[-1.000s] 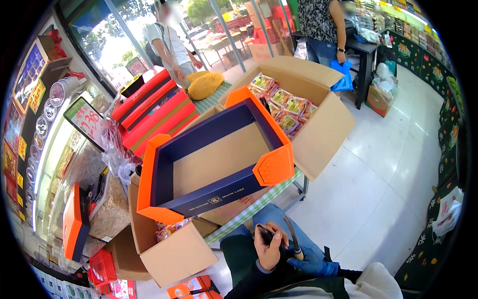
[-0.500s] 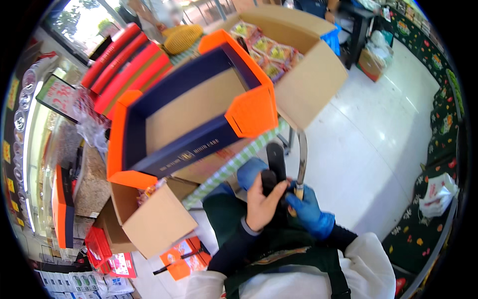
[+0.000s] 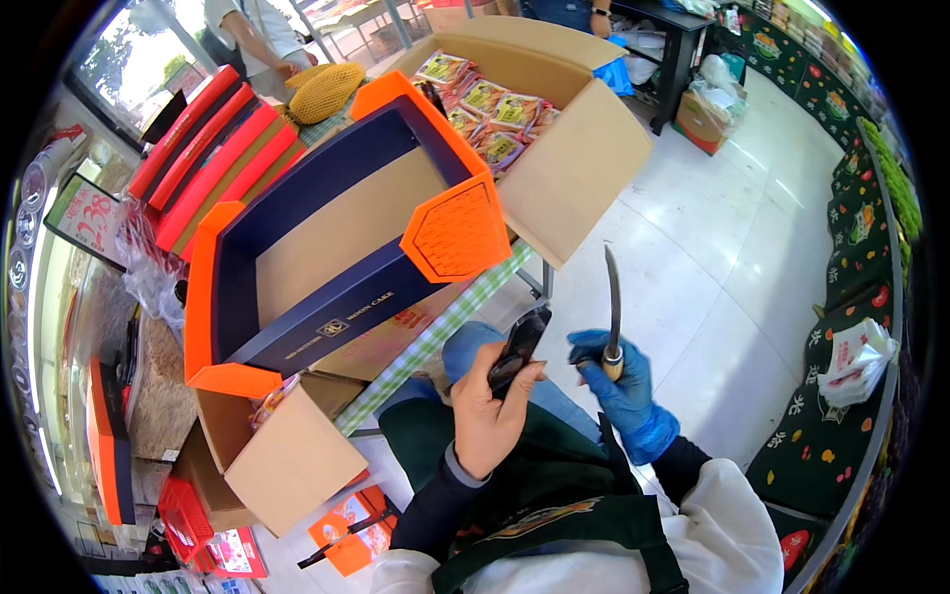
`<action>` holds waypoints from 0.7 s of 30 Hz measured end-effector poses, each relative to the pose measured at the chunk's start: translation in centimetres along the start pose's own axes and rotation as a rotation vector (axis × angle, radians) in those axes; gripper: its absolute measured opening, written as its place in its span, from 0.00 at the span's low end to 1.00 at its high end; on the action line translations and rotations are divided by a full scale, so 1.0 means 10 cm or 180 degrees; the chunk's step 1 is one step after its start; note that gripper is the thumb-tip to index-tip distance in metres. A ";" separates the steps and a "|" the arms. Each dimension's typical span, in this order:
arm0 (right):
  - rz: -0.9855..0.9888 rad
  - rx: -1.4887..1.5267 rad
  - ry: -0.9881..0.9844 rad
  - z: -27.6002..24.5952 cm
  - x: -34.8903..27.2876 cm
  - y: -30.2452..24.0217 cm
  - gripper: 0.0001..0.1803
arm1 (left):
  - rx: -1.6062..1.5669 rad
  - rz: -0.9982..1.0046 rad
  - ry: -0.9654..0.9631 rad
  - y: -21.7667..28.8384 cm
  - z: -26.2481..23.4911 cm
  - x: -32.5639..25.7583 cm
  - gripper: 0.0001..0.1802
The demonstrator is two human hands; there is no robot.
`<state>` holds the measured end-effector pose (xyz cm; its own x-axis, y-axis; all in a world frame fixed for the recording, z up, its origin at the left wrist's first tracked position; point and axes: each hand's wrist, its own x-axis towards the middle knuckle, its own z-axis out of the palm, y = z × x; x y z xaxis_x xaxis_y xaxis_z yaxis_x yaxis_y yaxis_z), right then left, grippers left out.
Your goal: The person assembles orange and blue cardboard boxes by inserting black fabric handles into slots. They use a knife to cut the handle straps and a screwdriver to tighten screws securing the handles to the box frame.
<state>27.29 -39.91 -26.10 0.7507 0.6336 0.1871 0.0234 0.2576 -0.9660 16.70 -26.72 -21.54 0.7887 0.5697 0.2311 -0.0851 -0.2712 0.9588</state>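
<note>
My left hand (image 3: 490,421), bare, closes around a glossy black oblong object (image 3: 520,348); its exact kind I cannot make out. My right hand (image 3: 625,406) wears a blue glove and grips a curved knife (image 3: 615,302) by its pale handle, blade pointing up. The two hands are apart, in front of my dark green apron (image 3: 534,465). Beyond them, to the left, a large dark blue and orange display box (image 3: 356,322) rests on the table with its tan bottom showing.
Behind the display box stands an open carton (image 3: 584,168) of wrapped snack packets (image 3: 495,104). Another open carton (image 3: 297,460) is below left. Red boxes (image 3: 213,158) lean at the far left, near another person (image 3: 259,45). Pale tiled floor (image 3: 683,257) lies to the right.
My hands have moved apart, the knife now well clear of the black object. The black object has tilted in my left hand. The whole view has shifted slightly.
</note>
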 end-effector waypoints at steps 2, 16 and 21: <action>-0.0499 -0.0876 -0.0173 -0.13 0.10 -0.25 0.20 | 0.0810 0.0172 0.0215 0.12 0.01 0.01 0.13; -0.1786 -0.3852 -0.0381 -0.23 0.23 -0.72 0.30 | 0.2265 0.1083 0.0053 0.11 0.11 -0.06 0.27; -0.1775 -0.3835 -0.0406 -0.32 0.20 -0.67 0.25 | 0.2360 0.1363 0.0059 0.04 0.15 -0.04 0.25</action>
<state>30.69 -42.69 -19.85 0.3849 0.7355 0.5576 0.9199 -0.2566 -0.2965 17.23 -28.21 -21.48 0.7687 0.3133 0.5576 0.0520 -0.8995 0.4337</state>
